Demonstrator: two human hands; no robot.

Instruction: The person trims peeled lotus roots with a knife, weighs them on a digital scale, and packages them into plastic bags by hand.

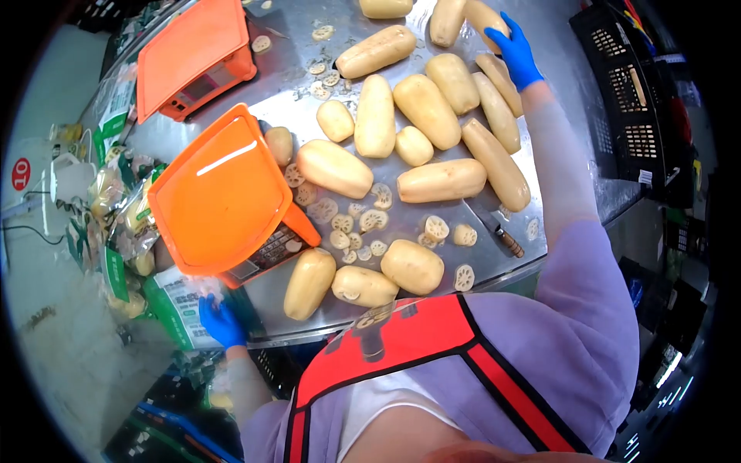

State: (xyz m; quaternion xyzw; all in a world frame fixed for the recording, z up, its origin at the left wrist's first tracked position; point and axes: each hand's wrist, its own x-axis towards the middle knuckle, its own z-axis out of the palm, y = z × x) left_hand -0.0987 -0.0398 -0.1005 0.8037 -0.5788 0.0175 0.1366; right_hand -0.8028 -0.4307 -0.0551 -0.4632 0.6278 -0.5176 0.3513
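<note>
Blue gloves cover both my hands. At the top right, my right hand point(515, 52) reaches out and rests on the end of a peeled lotus root point(484, 18), its fingers partly spread over it. At the lower left, my left hand point(220, 320) is beside a green and white plastic bag point(181, 305), its fingers against the bag's edge. Several peeled lotus root pieces, such as a long one point(495, 164) and a thick one point(427, 112), lie on the metal table point(571, 147). Cut slices point(373, 221) are scattered among them.
An orange scale point(220, 193) stands at the left, another orange scale point(197, 54) behind it. A knife point(502, 234) lies near the table's front edge. Black crates point(621, 92) stand at the right. Packed bags point(123, 208) are heaped left of the scales.
</note>
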